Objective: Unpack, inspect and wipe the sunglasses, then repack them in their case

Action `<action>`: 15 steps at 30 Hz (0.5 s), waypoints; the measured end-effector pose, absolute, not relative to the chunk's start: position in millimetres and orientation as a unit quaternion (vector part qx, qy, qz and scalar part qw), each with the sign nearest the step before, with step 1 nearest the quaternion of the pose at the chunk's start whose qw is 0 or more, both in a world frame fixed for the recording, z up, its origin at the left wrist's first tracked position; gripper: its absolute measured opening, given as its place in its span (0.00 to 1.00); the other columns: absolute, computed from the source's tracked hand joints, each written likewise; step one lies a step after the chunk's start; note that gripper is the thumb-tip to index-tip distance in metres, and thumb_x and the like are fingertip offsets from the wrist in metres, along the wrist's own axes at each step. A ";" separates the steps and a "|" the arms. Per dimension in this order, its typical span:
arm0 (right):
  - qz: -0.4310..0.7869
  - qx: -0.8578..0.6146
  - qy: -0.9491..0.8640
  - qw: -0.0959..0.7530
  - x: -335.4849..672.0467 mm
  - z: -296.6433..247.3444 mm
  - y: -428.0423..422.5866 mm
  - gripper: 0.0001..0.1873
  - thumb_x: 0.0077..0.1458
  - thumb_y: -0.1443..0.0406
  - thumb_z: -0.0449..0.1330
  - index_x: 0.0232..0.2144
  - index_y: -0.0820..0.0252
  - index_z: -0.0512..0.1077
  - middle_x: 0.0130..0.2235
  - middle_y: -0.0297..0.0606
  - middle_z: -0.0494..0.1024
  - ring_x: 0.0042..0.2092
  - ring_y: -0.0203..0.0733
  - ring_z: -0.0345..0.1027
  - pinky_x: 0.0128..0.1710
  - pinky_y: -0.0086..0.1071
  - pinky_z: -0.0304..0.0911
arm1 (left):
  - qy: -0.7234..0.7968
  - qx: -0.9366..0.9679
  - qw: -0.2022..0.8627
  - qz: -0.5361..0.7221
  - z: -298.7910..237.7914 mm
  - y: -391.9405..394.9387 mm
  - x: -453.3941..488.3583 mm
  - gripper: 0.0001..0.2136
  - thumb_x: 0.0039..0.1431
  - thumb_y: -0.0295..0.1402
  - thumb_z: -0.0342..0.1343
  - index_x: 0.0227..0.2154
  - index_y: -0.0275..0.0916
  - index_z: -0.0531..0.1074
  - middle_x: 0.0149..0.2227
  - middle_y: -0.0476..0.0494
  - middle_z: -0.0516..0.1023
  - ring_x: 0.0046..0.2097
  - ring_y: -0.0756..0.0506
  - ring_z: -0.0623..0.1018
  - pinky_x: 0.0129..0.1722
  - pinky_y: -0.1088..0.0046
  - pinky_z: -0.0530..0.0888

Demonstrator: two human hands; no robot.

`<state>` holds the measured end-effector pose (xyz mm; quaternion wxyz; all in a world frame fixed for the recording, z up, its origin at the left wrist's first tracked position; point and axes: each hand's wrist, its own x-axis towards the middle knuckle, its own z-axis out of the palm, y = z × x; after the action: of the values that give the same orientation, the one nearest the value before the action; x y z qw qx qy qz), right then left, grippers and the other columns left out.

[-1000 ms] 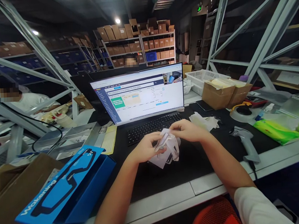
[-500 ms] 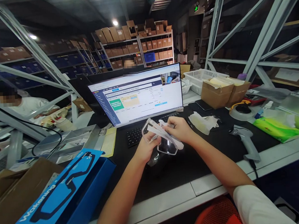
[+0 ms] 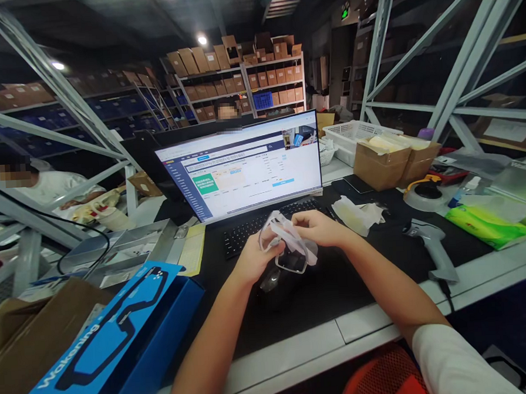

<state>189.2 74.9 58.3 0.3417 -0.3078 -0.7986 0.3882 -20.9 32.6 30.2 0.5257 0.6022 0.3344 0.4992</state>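
Note:
My left hand [image 3: 254, 257] is closed on a pair of white-framed glasses [image 3: 293, 262], held over the dark mat in front of the keyboard [image 3: 247, 228]. Fingers of my right hand [image 3: 321, 227] are curled against the other side of the glasses, pressing soft white material [image 3: 294, 237] like a tissue or cloth; their tips are partly hidden. One lens faces down and looks dark against the mat. Just below lies a crumpled clear plastic piece [image 3: 270, 280]. To the left stands an open blue box [image 3: 158, 338] with "Wakening" and a glasses outline on its lid.
Behind my hands is a lit monitor [image 3: 244, 174]. On the right are a crumpled wipe [image 3: 356, 214], a barcode scanner [image 3: 433, 247], a green tissue pack [image 3: 489, 223], a tape roll [image 3: 424, 195] and cardboard boxes [image 3: 378, 164]. A metal tray [image 3: 148, 247] stands left. Two people are beyond.
The glasses have been turned in my hands, and the white material now lies more across their middle. My right hand has shifted slightly down and to the right.

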 end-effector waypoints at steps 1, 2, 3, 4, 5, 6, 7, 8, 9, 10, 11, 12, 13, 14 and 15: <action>0.384 -0.310 -0.799 0.344 189.7 58.6 75.4 0.13 0.56 0.59 0.59 0.23 0.60 0.68 0.24 0.29 0.67 0.28 0.34 0.58 0.28 0.28 0.54 | 0.335 0.610 0.521 0.495 30.1 33.1 -22.2 0.17 0.52 0.38 0.69 0.44 0.37 0.82 0.45 0.38 0.83 0.46 0.38 0.80 0.48 0.65 0.73; 0.375 -0.315 -0.797 0.354 190.8 59.2 76.2 0.14 0.56 0.59 0.58 0.22 0.60 0.67 0.23 0.29 0.66 0.27 0.34 0.57 0.28 0.29 0.53 | 0.333 0.611 0.516 0.499 30.3 33.5 -23.6 0.16 0.53 0.38 0.68 0.44 0.38 0.82 0.46 0.38 0.83 0.47 0.37 0.80 0.49 0.65 0.73; 0.359 -0.323 -0.794 0.370 192.6 60.2 77.2 0.14 0.56 0.59 0.58 0.22 0.60 0.67 0.23 0.29 0.66 0.27 0.34 0.58 0.28 0.29 0.54 | 0.332 0.609 0.512 0.507 30.6 34.0 -25.1 0.16 0.53 0.38 0.68 0.44 0.38 0.82 0.46 0.38 0.83 0.48 0.37 0.79 0.49 0.65 0.72; 0.337 -0.334 -0.790 0.389 195.1 61.5 78.2 0.13 0.56 0.60 0.57 0.22 0.60 0.68 0.23 0.30 0.68 0.28 0.35 0.59 0.29 0.29 0.54 | 0.331 0.605 0.508 0.515 31.2 34.4 -26.7 0.16 0.53 0.38 0.68 0.44 0.38 0.82 0.46 0.38 0.83 0.49 0.37 0.79 0.50 0.65 0.72; 0.313 -0.345 -0.787 0.405 198.0 63.0 79.2 0.12 0.56 0.60 0.57 0.23 0.60 0.69 0.24 0.31 0.70 0.29 0.36 0.61 0.30 0.30 0.55 | 0.331 0.602 0.504 0.523 31.8 34.8 -28.4 0.15 0.53 0.38 0.68 0.43 0.38 0.82 0.46 0.38 0.82 0.49 0.37 0.79 0.50 0.65 0.72; 0.292 -0.356 -0.786 0.412 201.2 64.4 80.1 0.12 0.56 0.61 0.57 0.24 0.61 0.71 0.26 0.33 0.72 0.30 0.37 0.63 0.31 0.30 0.56 | 0.332 0.599 0.502 0.528 32.4 35.2 -30.3 0.15 0.53 0.38 0.68 0.43 0.38 0.82 0.46 0.38 0.82 0.49 0.38 0.78 0.50 0.65 0.72; 0.277 -0.364 -0.789 0.410 204.2 65.7 80.6 0.11 0.56 0.61 0.58 0.25 0.61 0.72 0.27 0.34 0.74 0.31 0.38 0.65 0.32 0.31 0.56 | 0.334 0.598 0.499 0.531 33.0 35.5 -32.1 0.15 0.52 0.38 0.69 0.42 0.38 0.82 0.46 0.38 0.82 0.48 0.38 0.78 0.50 0.66 0.72; 0.267 -0.370 -0.795 0.400 206.7 66.7 80.9 0.11 0.56 0.61 0.58 0.26 0.61 0.73 0.28 0.35 0.75 0.32 0.39 0.66 0.32 0.31 0.57 | 0.336 0.598 0.497 0.532 33.5 35.7 -33.7 0.15 0.52 0.38 0.69 0.42 0.38 0.82 0.45 0.38 0.82 0.47 0.38 0.78 0.49 0.66 0.72; 0.262 -0.374 -0.802 0.385 208.4 67.1 80.9 0.10 0.56 0.61 0.58 0.26 0.61 0.73 0.28 0.35 0.76 0.32 0.39 0.66 0.32 0.31 0.57 | 0.338 0.601 0.495 0.529 33.9 35.9 -35.1 0.15 0.52 0.38 0.69 0.42 0.38 0.82 0.45 0.38 0.82 0.46 0.39 0.79 0.47 0.67 0.72; 0.260 -0.377 -0.809 0.368 209.2 67.1 80.7 0.10 0.56 0.62 0.59 0.26 0.61 0.73 0.28 0.35 0.76 0.31 0.38 0.66 0.32 0.31 0.57 | 0.341 0.606 0.493 0.523 34.2 35.8 -36.1 0.16 0.52 0.39 0.69 0.42 0.37 0.82 0.44 0.38 0.82 0.44 0.40 0.79 0.46 0.67 0.72; 0.261 -0.379 -0.816 0.351 209.2 66.6 80.4 0.09 0.55 0.62 0.59 0.26 0.60 0.73 0.28 0.34 0.76 0.31 0.38 0.66 0.32 0.31 0.57 | 0.343 0.615 0.490 0.514 34.5 35.6 -36.6 0.16 0.52 0.39 0.69 0.42 0.37 0.82 0.43 0.39 0.82 0.43 0.40 0.79 0.44 0.68 0.72; 0.264 -0.378 -0.822 0.334 208.5 65.8 80.1 0.09 0.55 0.62 0.59 0.26 0.60 0.73 0.28 0.34 0.76 0.31 0.38 0.66 0.31 0.30 0.57 | 0.343 0.626 0.487 0.503 34.7 35.3 -36.7 0.16 0.52 0.39 0.69 0.43 0.37 0.82 0.43 0.39 0.82 0.42 0.41 0.78 0.43 0.69 0.72; 0.268 -0.376 -0.828 0.318 207.4 64.7 80.0 0.09 0.55 0.62 0.59 0.25 0.60 0.72 0.28 0.34 0.76 0.30 0.38 0.66 0.31 0.30 0.57 | 0.343 0.637 0.485 0.492 34.9 34.9 -36.3 0.17 0.51 0.39 0.69 0.43 0.37 0.81 0.42 0.39 0.82 0.41 0.41 0.78 0.43 0.69 0.72; 0.271 -0.374 -0.833 0.303 206.1 63.6 79.9 0.10 0.55 0.62 0.58 0.24 0.60 0.72 0.27 0.34 0.76 0.30 0.38 0.66 0.30 0.30 0.57 | 0.342 0.645 0.483 0.483 35.1 34.6 -35.4 0.17 0.50 0.38 0.70 0.43 0.37 0.81 0.42 0.39 0.82 0.42 0.41 0.78 0.43 0.69 0.72; 0.273 -0.375 -0.837 0.290 205.0 62.7 79.9 0.11 0.56 0.62 0.57 0.24 0.60 0.72 0.27 0.34 0.76 0.30 0.38 0.65 0.30 0.30 0.56 | 0.342 0.651 0.480 0.478 35.1 34.3 -34.0 0.17 0.49 0.38 0.70 0.42 0.37 0.81 0.42 0.39 0.82 0.43 0.40 0.78 0.44 0.69 0.72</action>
<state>205.0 79.9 62.7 0.2901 -0.3746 -0.8372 0.2733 -34.0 34.3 35.1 0.4804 0.6508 0.3417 0.4784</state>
